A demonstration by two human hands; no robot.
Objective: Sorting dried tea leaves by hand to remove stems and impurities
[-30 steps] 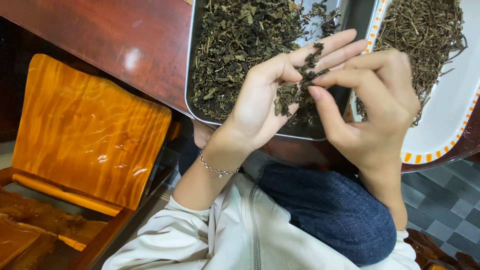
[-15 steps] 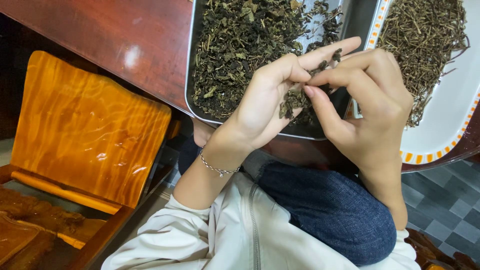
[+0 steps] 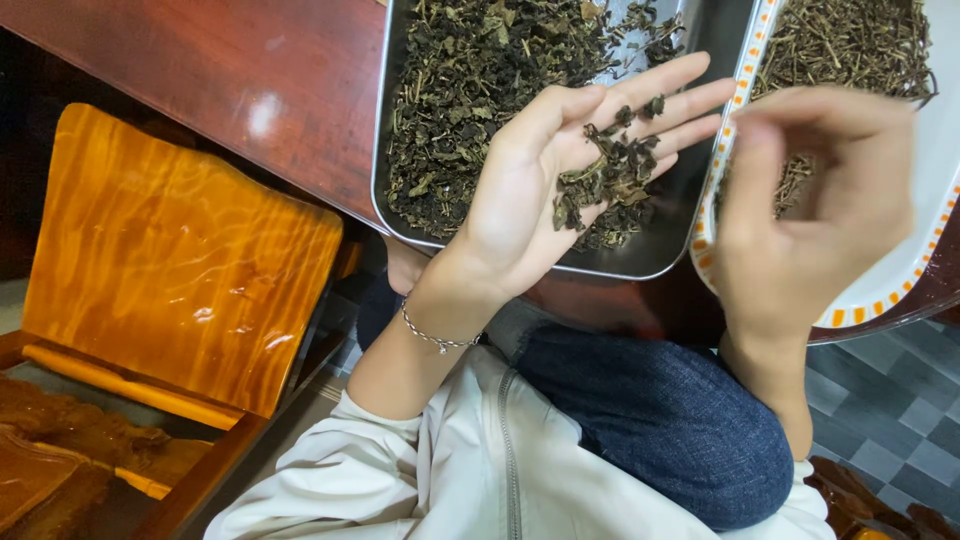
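The left hand (image 3: 560,190) lies open and flat, cupping dried leaves (image 3: 610,175) over the metal tray (image 3: 690,215); the right hand (image 3: 810,220), blurred, pinches over the white dish (image 3: 900,285), contents unclear; best keep the palm level, picking stems singly.

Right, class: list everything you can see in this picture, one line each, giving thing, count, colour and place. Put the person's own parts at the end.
Metal tray: one, silver, on the table edge, top centre, holding a bed of dried leaves.
Dried leaves: a heap, dark green-brown, in the metal tray.
Leaf pile: one small pile, dark, on the open left palm.
Enamel tray: one, white with an orange-marked rim, right of the metal tray.
Dried stems: a heap, brownish, in the enamel tray.
Table: one, reddish-brown, glossy, upper left.
Wooden chair: one, orange, left.
Floor tiles: grey, lower right.
Bracelet: one, silver, left wrist.
Left hand: open, palm up, over the metal tray.
Right hand: blurred, fingers pinched, over the enamel tray.
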